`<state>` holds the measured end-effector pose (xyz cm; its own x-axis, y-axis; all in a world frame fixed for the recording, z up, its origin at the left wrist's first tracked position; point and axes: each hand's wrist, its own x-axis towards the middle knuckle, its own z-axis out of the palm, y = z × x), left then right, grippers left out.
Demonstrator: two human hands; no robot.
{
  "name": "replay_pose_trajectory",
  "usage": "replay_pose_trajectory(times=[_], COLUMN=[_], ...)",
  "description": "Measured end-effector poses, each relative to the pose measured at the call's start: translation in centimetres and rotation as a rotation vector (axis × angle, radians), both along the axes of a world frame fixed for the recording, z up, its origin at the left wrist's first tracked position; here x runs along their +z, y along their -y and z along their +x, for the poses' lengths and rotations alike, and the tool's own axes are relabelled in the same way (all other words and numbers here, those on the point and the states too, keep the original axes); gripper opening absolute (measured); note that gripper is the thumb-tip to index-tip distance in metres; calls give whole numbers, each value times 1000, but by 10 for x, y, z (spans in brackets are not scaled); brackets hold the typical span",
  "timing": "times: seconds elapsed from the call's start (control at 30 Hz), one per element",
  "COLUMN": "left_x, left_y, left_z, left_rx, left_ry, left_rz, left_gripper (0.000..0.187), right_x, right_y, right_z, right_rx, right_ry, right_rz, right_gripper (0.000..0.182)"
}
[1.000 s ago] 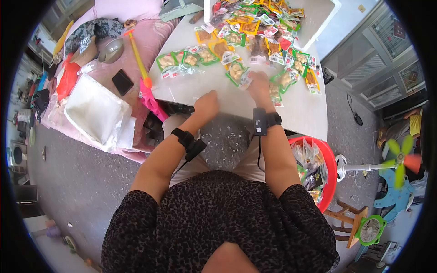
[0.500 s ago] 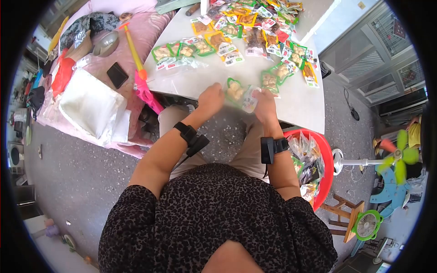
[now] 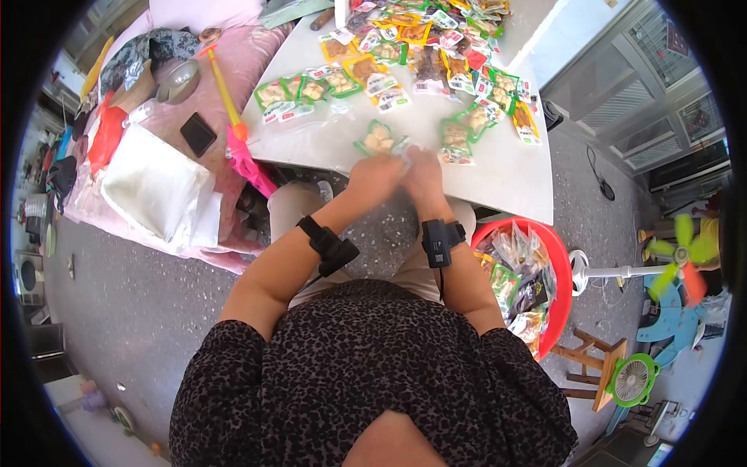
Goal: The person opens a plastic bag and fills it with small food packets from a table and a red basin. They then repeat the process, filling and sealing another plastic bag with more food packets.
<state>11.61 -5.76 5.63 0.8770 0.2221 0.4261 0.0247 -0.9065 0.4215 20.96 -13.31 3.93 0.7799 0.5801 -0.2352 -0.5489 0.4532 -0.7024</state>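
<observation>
Close together over the table's front edge, my left hand (image 3: pixel 375 180) and my right hand (image 3: pixel 423 177) are both closed on the lower end of a green-edged snack packet (image 3: pixel 379 141). Pale, chunky pieces show through its clear front. My fingers and the packet's lower end are partly hidden and a little blurred. To the right of my hands lies a similar green packet (image 3: pixel 455 140) on the white table (image 3: pixel 311 148). At the left, a row of green packets (image 3: pixel 313 89) rests on the tabletop.
A heap of yellow, green and red packets (image 3: pixel 436 39) covers the back of the table. By my right forearm stands a red tub (image 3: pixel 562 288) of packets. A pink-covered bed (image 3: pixel 241 86) is at left; a standing fan (image 3: pixel 615 272) is at right.
My left hand has moved right and joined my right hand at the packet's lower end. My right hand and the packet have shifted left.
</observation>
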Motion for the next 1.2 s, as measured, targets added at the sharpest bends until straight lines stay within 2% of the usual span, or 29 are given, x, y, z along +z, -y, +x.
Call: replay_pose_trajectory(times=[0.07,0.13,0.2,0.3,0.37,0.43,0.5,0.6,0.7,0.8,0.9,1.0,1.1,1.2], left_x=[12,6,-2,-7,-4,-5,-4,2,5,9,3,4,-4,-17], left_y=[5,2,0,1,2,-1,-1,-1,-3,-4,-8,-8,-8,-10], left_z=[-1,-3,-4,-10,-12,-13,-14,-18,-21,-21,-14,-10,-11,-9], left_rx=[23,24,-8,-72,-72,-73,-70,-63,-70,-67,-44,-35,-17,8], left_ry=[-52,-42,-9,67,112,78,68,96,125,97,44,47,30,-7], left_rz=[-6,-4,-9,-33,-54,-60,-54,-29,-22,-21,-20,-61,-81,-97], left_gripper=[8,7,7,8,8,8,8,8,9,8,8,8,9,9], right_x=[-23,-13,9,-27,-40,-62,-86,-37,-20,-43,-36,-31,-17,4], right_y=[1,5,17,14,13,7,-3,-5,-10,-19,-30,-12,6,37], right_z=[2,-2,-1,13,12,15,21,-3,-8,-3,-12,0,6,-10], right_rx=[44,226,568,662,630,623,655,690,531,167,127,167,373,285], right_ry=[483,1115,1889,1585,1205,1178,1515,1230,1658,1689,266,1546,1902,100], right_rz=[-276,-654,-1137,-922,-530,-401,-522,-515,-897,-842,-159,-717,-787,-354], right_gripper=[11,10,10,10,13,15,16,23,19,20,19,19,19,18])
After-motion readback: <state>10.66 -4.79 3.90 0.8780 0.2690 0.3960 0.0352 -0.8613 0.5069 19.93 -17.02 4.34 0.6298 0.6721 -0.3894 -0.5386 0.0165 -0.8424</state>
